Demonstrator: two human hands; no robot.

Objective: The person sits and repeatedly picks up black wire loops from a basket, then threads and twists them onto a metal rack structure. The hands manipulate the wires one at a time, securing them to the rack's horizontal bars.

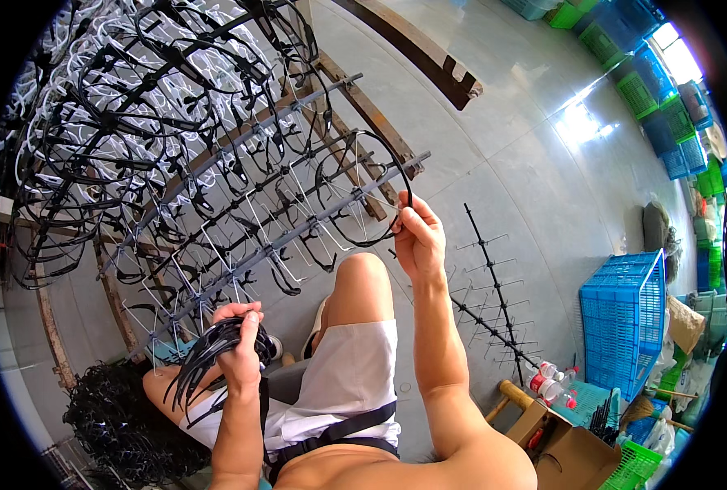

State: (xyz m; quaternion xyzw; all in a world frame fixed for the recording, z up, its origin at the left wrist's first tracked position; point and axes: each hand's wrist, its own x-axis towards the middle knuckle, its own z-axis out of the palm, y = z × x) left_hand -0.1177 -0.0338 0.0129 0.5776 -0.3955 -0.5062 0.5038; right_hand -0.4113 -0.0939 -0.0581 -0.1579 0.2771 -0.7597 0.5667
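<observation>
My left hand (239,347) is closed around a bundle of thin, curved black plastic strips (204,359), whose ends hang below the fist. Out in front, my right hand (421,241) pinches a thin, curved black plastic piece (410,181) between thumb and fingers. This piece arcs near the end of a grey rod (331,211) on the rack. Thin wire hooks stick out along the rods, and similar black looped pieces (208,77) hang thickly on the rack at the upper left. My fingertips partly cover the end of the pinched piece.
White looped pieces (61,41) hang behind the black ones. A dark pile (127,416) lies at lower left. Hooked black rods (494,273) lie on the floor at right, near a blue crate (621,318), bottles (551,388) and a cardboard box (572,457).
</observation>
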